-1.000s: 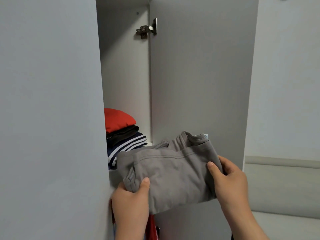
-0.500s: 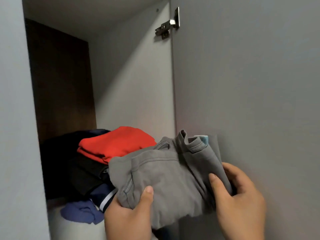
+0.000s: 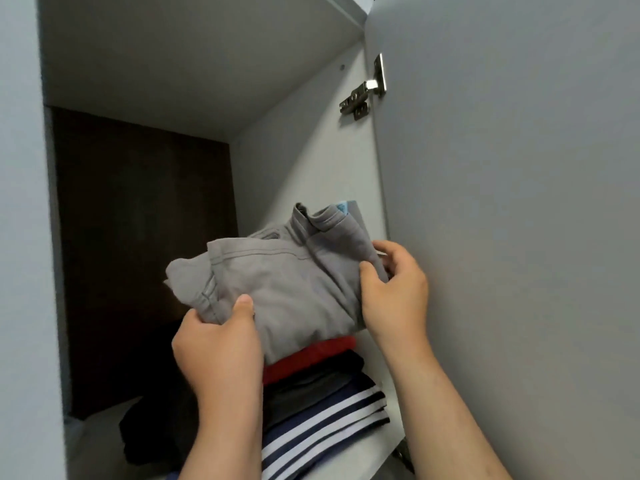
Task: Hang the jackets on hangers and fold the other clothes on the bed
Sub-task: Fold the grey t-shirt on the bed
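A folded grey garment (image 3: 287, 275) is held inside the open wardrobe, right above a stack of folded clothes. My left hand (image 3: 218, 344) grips its near left corner, thumb on top. My right hand (image 3: 394, 292) holds its right edge, thumb on the cloth and fingers curled behind. The stack below shows a red piece (image 3: 311, 355), a dark grey piece (image 3: 311, 386) and a navy piece with white stripes (image 3: 329, 424). Whether the grey garment touches the red one is hidden by my hands.
The white wardrobe shelf (image 3: 384, 445) carries the stack, with a black garment (image 3: 156, 434) heaped to its left. The open grey door (image 3: 502, 202) stands close on the right with a metal hinge (image 3: 363, 95). A dark brown back panel (image 3: 138, 254) closes the compartment.
Both hands have carried the grey garment up and into the wardrobe, from in front of the shelf to over the stack. The view has moved closer and tilted up.
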A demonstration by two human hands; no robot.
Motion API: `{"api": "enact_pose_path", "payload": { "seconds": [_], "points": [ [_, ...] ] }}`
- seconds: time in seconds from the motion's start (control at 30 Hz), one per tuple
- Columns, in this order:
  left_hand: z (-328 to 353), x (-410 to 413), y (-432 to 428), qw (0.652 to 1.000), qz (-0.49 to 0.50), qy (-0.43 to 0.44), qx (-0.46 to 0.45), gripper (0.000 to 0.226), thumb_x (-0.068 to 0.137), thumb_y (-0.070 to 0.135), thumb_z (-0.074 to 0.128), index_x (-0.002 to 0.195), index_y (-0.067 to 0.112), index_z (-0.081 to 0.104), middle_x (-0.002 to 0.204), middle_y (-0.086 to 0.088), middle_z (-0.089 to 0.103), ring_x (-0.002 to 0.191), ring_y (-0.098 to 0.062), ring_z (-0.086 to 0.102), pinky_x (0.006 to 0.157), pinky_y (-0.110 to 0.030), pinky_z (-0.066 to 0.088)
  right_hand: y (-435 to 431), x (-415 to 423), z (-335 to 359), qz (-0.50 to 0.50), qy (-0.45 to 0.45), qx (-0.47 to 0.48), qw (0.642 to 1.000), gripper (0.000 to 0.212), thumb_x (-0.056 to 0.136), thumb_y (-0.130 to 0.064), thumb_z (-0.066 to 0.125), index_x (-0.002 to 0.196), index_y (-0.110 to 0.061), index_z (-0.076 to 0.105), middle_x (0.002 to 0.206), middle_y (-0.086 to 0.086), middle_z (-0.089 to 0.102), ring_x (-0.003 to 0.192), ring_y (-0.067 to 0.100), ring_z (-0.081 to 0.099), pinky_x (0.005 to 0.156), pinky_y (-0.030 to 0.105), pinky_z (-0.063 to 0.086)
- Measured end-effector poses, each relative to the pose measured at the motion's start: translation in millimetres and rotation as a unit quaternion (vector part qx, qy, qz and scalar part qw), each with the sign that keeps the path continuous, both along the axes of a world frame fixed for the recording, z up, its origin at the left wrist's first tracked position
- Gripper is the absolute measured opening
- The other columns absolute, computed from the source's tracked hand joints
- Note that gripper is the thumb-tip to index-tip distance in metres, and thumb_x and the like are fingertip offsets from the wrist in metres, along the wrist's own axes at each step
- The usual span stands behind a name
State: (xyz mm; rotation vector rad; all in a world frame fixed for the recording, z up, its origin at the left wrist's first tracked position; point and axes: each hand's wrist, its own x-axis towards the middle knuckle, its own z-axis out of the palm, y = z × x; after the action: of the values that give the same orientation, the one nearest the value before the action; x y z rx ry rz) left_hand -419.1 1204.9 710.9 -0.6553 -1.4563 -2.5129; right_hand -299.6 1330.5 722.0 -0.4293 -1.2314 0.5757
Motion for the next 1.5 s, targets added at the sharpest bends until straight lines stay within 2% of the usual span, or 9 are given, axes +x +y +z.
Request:
{"api": "enact_pose_path", "payload": {
  "seconds": [0.13, 0.3, 0.4, 0.47, 0.6, 0.7, 0.8, 1.23, 1.5],
  "points": [
    [7.5, -26.3, 11.3, 0.988, 0.116, -0.022, -0.101, 0.026, 0.081, 0.027, 0.072, 0.098, 0.014, 0.058, 0.102, -0.009, 0.065, 0.094, -0.037, 0.064, 0.077, -0.039, 0.049, 37.7, -44.8, 11.4, -0.027, -0.088, 0.015, 0.996, 0.017, 0.088, -0.01, 0.064, 0.101, -0.021, 0.064, 0.093, -0.009, 0.066, 0.091, 0.016, 0.062, 0.08, 0.026, 0.047],
    [2.3, -39.4, 13.7, 0.969, 0.144, -0.026, -0.197, 0.066, 0.087, 0.013, 0.061, 0.145, 0.011, 0.028, 0.134, -0.026, 0.05, 0.117, -0.048, 0.053, 0.093, -0.053, 0.046, 67.6, -77.8, -0.6, -0.028, -0.241, 0.006, 0.97, 0.014, 0.088, -0.007, 0.055, 0.089, -0.015, 0.066, 0.095, 0.007, 0.071, 0.093, 0.03, 0.063, 0.078, 0.033, 0.049],
    [-2.1, -36.1, 12.1, 0.935, 0.17, 0.008, -0.311, 0.063, 0.088, 0.014, 0.058, 0.143, 0.011, 0.028, 0.143, -0.027, 0.033, 0.122, -0.05, 0.045, 0.095, -0.054, 0.042, 78.3, -70.3, -1.4, -0.101, -0.387, -0.023, 0.916, 0.025, 0.085, -0.01, 0.05, 0.099, -0.015, 0.069, 0.107, 0.011, 0.071, 0.101, 0.033, 0.064, 0.082, 0.033, 0.051],
    [-2.9, -35.5, 9.2, 0.87, 0.266, 0.097, -0.402, 0.068, 0.085, 0.017, 0.061, 0.145, 0.016, 0.029, 0.155, -0.02, 0.021, 0.136, -0.042, 0.031, 0.105, -0.053, 0.035, 75.9, -66.9, 3.3, -0.146, -0.45, -0.008, 0.881, 0.027, 0.084, -0.016, 0.05, 0.101, -0.016, 0.07, 0.109, 0.011, 0.07, 0.102, 0.034, 0.064, 0.083, 0.034, 0.051],
    [8.6, -36.4, 20.7, 0.788, 0.241, 0.332, -0.46, 0.053, 0.094, 0.04, 0.051, 0.145, 0.026, 0.041, 0.157, -0.004, 0.032, 0.143, -0.025, 0.028, 0.111, -0.043, 0.029, 59.7, -80.9, 22.3, -0.051, -0.481, 0.12, 0.867, 0.034, 0.097, -0.036, 0.045, 0.116, -0.022, 0.069, 0.13, 0.006, 0.063, 0.122, 0.03, 0.056, 0.1, 0.04, 0.047],
    [-0.1, -40.7, 29.0, 0.76, 0.129, 0.289, -0.568, 0.048, 0.098, 0.05, 0.029, 0.131, 0.029, 0.055, 0.142, 0.0, 0.052, 0.129, -0.023, 0.047, 0.106, -0.04, 0.034, 51.6, -96.5, 18.4, 0.022, -0.58, 0.11, 0.807, 0.042, 0.102, -0.045, 0.033, 0.13, -0.03, 0.061, 0.145, 0.002, 0.05, 0.135, 0.027, 0.046, 0.11, 0.046, 0.036],
    [-23.5, -41.5, 31.4, 0.787, 0.146, 0.217, -0.559, 0.058, 0.094, 0.057, 0.021, 0.127, 0.029, 0.059, 0.136, 0.003, 0.056, 0.125, -0.021, 0.048, 0.106, -0.041, 0.035, 56.6, -100.3, 1.7, 0.067, -0.619, 0.04, 0.782, 0.051, 0.1, -0.056, 0.029, 0.141, -0.036, 0.051, 0.153, -0.005, 0.043, 0.14, 0.023, 0.04, 0.115, 0.046, 0.028],
    [-37.7, -40.5, 33.4, 0.799, 0.158, 0.167, -0.556, 0.064, 0.089, 0.064, 0.021, 0.127, 0.03, 0.059, 0.133, 0.005, 0.056, 0.127, -0.021, 0.043, 0.104, -0.043, 0.037, 63.6, -93.2, -22.6, 0.174, -0.546, -0.052, 0.818, 0.052, 0.096, -0.058, 0.041, 0.142, -0.036, 0.052, 0.15, -0.005, 0.049, 0.135, 0.018, 0.046, 0.116, 0.039, 0.031],
    [-47.7, -27.4, 23.9, 0.821, 0.217, 0.235, -0.474, 0.053, 0.094, 0.059, 0.031, 0.114, 0.024, 0.066, 0.113, 0.003, 0.066, 0.112, -0.019, 0.055, 0.098, -0.04, 0.042, 49.0, -78.3, -40.5, -0.004, -0.441, 0.025, 0.897, 0.036, 0.099, -0.042, 0.041, 0.106, -0.024, 0.071, 0.113, 0.003, 0.072, 0.107, 0.027, 0.063, 0.098, 0.038, 0.044]
  ]
}}
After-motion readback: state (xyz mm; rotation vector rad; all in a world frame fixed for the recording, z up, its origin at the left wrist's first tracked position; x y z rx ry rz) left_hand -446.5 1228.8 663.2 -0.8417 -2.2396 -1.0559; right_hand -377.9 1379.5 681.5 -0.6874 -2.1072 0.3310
